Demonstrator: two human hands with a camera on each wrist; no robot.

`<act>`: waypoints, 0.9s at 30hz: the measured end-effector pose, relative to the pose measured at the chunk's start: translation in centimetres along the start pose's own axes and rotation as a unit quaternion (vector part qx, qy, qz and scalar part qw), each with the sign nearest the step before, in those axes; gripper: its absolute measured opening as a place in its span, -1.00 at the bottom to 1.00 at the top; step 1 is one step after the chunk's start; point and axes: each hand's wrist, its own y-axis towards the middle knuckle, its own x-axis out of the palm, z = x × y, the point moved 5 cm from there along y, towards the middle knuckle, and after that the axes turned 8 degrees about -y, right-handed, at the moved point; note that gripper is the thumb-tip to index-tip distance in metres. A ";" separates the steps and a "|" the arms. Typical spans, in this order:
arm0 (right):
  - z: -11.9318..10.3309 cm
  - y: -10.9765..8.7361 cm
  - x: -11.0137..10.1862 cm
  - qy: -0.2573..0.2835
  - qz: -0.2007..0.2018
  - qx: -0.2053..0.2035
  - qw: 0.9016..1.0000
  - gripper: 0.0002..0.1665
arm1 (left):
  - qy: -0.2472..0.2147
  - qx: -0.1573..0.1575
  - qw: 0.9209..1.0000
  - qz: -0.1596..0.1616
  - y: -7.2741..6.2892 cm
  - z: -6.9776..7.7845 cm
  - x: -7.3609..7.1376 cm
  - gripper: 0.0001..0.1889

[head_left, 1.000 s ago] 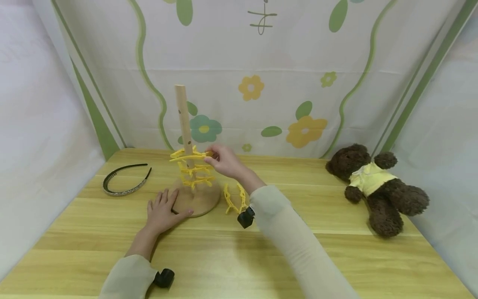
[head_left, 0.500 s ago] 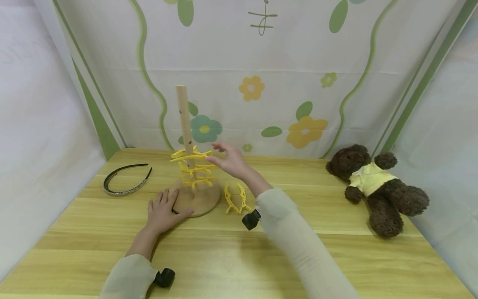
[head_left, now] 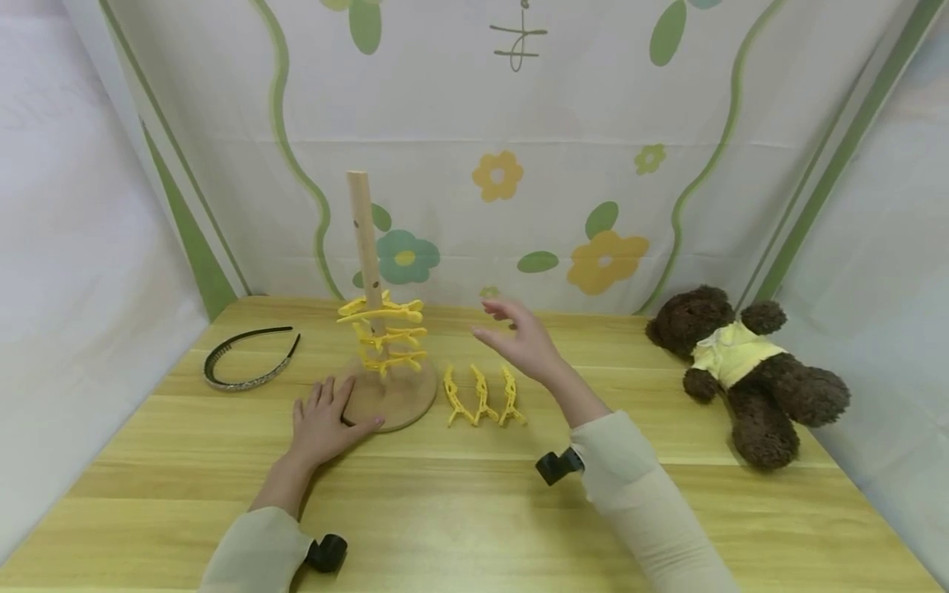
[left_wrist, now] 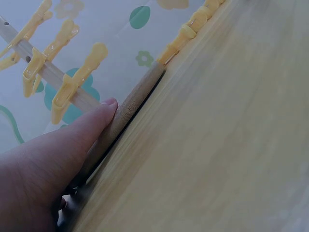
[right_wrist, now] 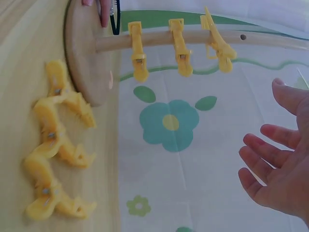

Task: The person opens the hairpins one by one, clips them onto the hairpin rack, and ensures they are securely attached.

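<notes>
A wooden post (head_left: 364, 235) stands upright on a round wooden base (head_left: 404, 399), left of centre in the head view. Yellow hair clips (head_left: 393, 360) are clamped across the lower post at three heights. My left hand (head_left: 324, 422) rests at the base's left side with fingers spread; in the left wrist view its thumb (left_wrist: 94, 125) lies on the base's edge. Above the table, to the right of the post, my right hand (head_left: 526, 344) hangs in the air, holding nothing, fingers apart. Three more yellow hair clips (head_left: 483, 399) lie side by side on the table, right of the base.
A black headband (head_left: 245, 382) with a glittery band lies on the table to the left. At the right lies a brown teddy bear (head_left: 764, 371) in a yellow shirt. A white flower-printed cloth (head_left: 445, 99) closes off the back of the table (head_left: 460, 511).
My right hand has let go of the uppermost hair clip and moved right, away from the post. That clip stays on the post. My left hand has not moved.
</notes>
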 end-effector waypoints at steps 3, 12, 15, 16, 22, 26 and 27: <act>1.4 -1.4 -0.2 0.003 0.003 0.005 1.000 -0.43 | -0.002 0.000 1.000 0.000 0.0 0.0 -0.1 -0.03; 5.5 -5.2 0.4 0.042 0.004 0.061 0.997 -0.44 | 0.001 -0.004 1.000 -0.002 0.1 -0.3 0.1 -0.03; 6.5 -6.1 0.7 0.052 0.003 0.076 0.996 -0.45 | 0.000 -0.004 1.000 -0.001 0.1 -0.3 0.2 -0.03; 6.8 -6.3 0.9 0.058 0.004 0.080 0.995 -0.45 | 0.000 -0.004 1.000 -0.001 0.1 -0.3 0.2 -0.03; 8.4 -7.6 1.9 0.057 0.003 0.113 0.992 -0.47 | 0.000 -0.005 1.000 0.000 0.0 -0.3 0.2 -0.03; 9.5 -8.2 2.5 0.058 0.005 0.133 0.989 -0.51 | 0.002 -0.005 1.000 0.000 0.1 -0.2 0.2 -0.02; 9.8 -8.3 2.7 0.061 0.003 0.138 0.989 -0.52 | 0.002 -0.004 1.000 0.001 0.1 -0.2 0.2 -0.02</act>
